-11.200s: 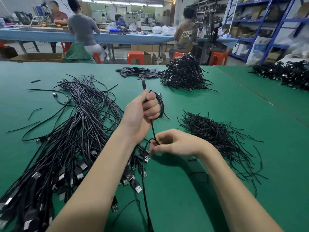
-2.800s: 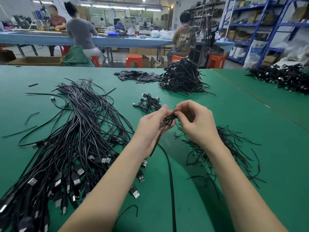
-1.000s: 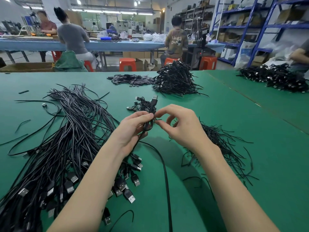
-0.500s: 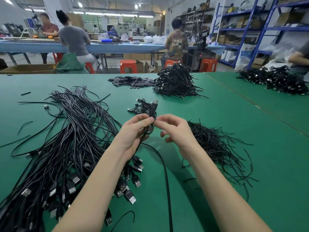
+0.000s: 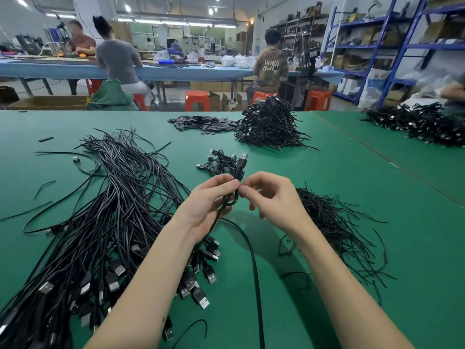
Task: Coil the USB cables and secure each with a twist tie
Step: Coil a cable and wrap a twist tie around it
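Pinching the coiled cable in my left hand keeps the loops from springing open, while my right hand pinches the tie at its middle, though the tie is too small to see. It hangs above the middle of the green table, between the loose cables near the left edge and the twist ties to the right. Its long way runs up and away from me, with the plug pointing at the far edge.
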A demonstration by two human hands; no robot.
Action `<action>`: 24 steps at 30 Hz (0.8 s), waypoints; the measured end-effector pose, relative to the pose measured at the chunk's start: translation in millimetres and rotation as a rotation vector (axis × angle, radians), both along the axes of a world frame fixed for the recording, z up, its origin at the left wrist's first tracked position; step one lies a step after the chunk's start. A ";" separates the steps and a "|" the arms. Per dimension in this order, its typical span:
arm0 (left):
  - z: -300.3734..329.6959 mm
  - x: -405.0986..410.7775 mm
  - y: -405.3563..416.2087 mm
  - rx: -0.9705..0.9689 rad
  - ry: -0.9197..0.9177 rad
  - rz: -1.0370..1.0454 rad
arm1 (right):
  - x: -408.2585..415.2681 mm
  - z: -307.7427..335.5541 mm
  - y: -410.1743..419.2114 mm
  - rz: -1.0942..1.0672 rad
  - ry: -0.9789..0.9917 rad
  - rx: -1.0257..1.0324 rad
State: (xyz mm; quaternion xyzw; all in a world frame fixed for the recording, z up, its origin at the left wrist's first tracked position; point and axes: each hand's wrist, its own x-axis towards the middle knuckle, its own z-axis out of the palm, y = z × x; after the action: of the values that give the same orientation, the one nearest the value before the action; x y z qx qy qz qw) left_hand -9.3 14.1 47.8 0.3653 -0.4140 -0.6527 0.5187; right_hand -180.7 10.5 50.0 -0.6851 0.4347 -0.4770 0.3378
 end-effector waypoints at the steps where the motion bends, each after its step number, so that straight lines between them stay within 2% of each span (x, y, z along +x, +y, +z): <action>1: -0.5 -0.6 0.0 -0.039 -0.001 0.013 | 0.9 2.0 0.0 0.062 -0.134 0.187; 4: -2.3 -3.6 -0.3 -0.170 -0.030 0.040 | -0.4 7.7 0.0 0.264 -0.635 0.838; 5: -2.4 -4.5 -0.6 -0.206 -0.057 0.051 | -0.8 5.9 -1.2 0.309 -0.795 0.980; 7: -2.9 -4.2 -1.4 -0.253 -0.124 0.064 | -1.3 -1.4 -3.5 0.350 -0.950 1.085; 8: -3.2 -3.3 -1.8 -0.264 -0.153 0.059 | -0.9 -2.6 -1.8 0.361 -0.939 1.088; 10: -4.9 -0.2 -1.9 -0.241 -0.194 0.036 | -2.8 -5.2 -2.2 0.330 -0.735 0.974; 12: -7.0 2.4 -1.1 -0.153 -0.177 0.012 | -7.6 -6.9 -4.0 0.215 -0.352 0.682; 14: -8.6 3.0 -1.7 -0.060 -0.160 0.026 | -9.2 -7.8 -4.4 0.104 -0.104 0.390; 17: -10.5 3.3 -4.6 0.027 -0.156 0.080 | -7.2 -8.4 -3.5 0.015 0.036 0.130; 22: -12.9 2.9 -7.3 0.052 -0.177 0.114 | -1.7 -11.1 -0.1 -0.208 0.416 -0.324; 24: -13.7 2.2 -8.1 0.071 -0.160 0.123 | -0.2 -14.7 1.3 -0.259 0.509 -0.470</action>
State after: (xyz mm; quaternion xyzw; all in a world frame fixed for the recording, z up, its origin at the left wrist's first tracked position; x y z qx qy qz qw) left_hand -7.0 6.0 34.1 0.4592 -0.4078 -0.6025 0.5098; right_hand -180.9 11.8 35.4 -0.7799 0.4664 -0.4172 -0.0110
